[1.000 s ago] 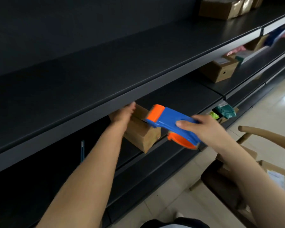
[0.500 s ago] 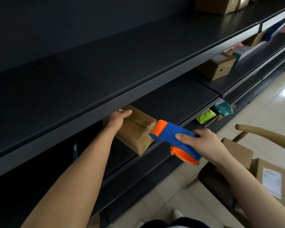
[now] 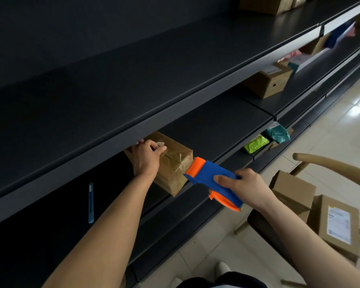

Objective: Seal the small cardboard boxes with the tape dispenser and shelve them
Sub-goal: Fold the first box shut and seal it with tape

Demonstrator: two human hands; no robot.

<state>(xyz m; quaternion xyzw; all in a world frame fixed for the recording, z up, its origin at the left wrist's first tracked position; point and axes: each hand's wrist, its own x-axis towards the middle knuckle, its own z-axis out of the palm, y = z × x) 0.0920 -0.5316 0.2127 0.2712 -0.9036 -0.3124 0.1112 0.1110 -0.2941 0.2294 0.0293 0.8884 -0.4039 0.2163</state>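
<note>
Box (image 3: 175, 171) sits on the lower shelf (image 3: 216, 125), its long axis apparently running 10 to 4 o'clock. Its far end is hidden by the upper shelf lip (image 3: 104, 142) and the left hand (image 3: 146, 161), whose fingers now curl over its top rather than lying flat. Tape dispenser (image 3: 210, 174), at its 4 o'clock, points to 10 o'clock and is gripped by the right hand (image 3: 247, 188).

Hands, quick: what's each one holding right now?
Left hand: fingers curled on the taped cardboard box on the shelf.
Right hand: grips the blue-and-orange tape dispenser.
</note>
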